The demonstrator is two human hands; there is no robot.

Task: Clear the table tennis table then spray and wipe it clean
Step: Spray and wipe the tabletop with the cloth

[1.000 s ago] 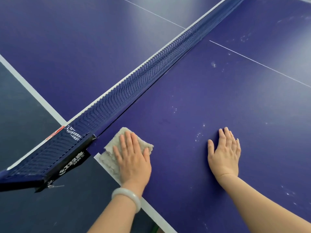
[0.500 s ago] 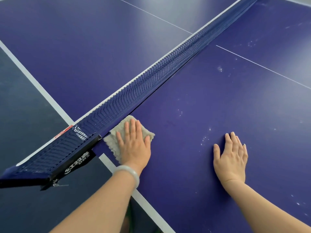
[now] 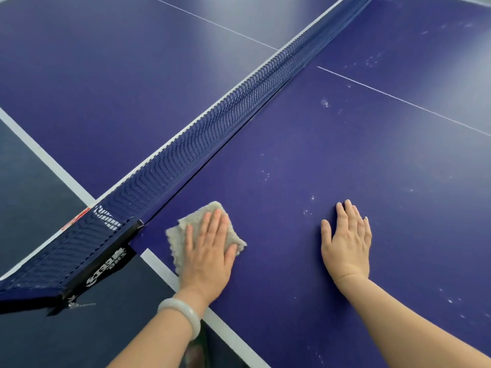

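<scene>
Table (image 3: 345,160) surface is bare of objects, so you're in the wiping step: your left hand (image 3: 207,251) lies flat, fingers straight, pressing the grey cloth (image 3: 196,221) onto the near corner just beside the net (image 3: 212,123) post, while your right hand (image 3: 346,240) rests open-palmed on the table, holding nothing. Pale droplets (image 3: 308,209) sit between and beyond your hands; next, probably sweep the cloth rightward through them, keeping pressure even.
</scene>
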